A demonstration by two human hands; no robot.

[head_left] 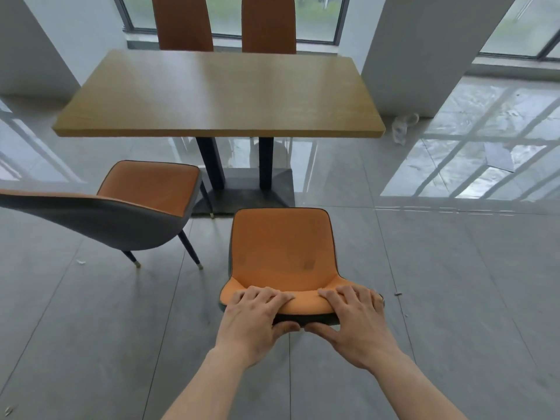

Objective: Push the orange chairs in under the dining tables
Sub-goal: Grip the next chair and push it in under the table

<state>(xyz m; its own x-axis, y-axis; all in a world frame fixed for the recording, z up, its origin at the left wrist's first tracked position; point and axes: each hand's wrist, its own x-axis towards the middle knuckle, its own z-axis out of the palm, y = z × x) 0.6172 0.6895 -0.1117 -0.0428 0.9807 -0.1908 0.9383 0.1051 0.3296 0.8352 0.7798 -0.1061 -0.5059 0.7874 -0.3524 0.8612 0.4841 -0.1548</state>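
An orange chair (283,244) with a grey back shell stands on the floor just in front of me, its seat facing the wooden dining table (218,95). My left hand (257,313) and my right hand (354,316) both grip the top edge of its backrest, fingers over the front and thumbs behind. The seat's front edge lies short of the table's near edge. A second orange chair (145,189) stands to the left, turned at an angle, its seat partly beneath the table's near left corner. Two more orange chair backs (181,22) (268,24) rise behind the table's far side.
The table rests on two dark posts and a dark base plate (248,192). A white pillar (424,53) stands at the right, with a crumpled white bag (403,125) and a paper sheet (500,157) on the glossy tiled floor. Windows line the back wall.
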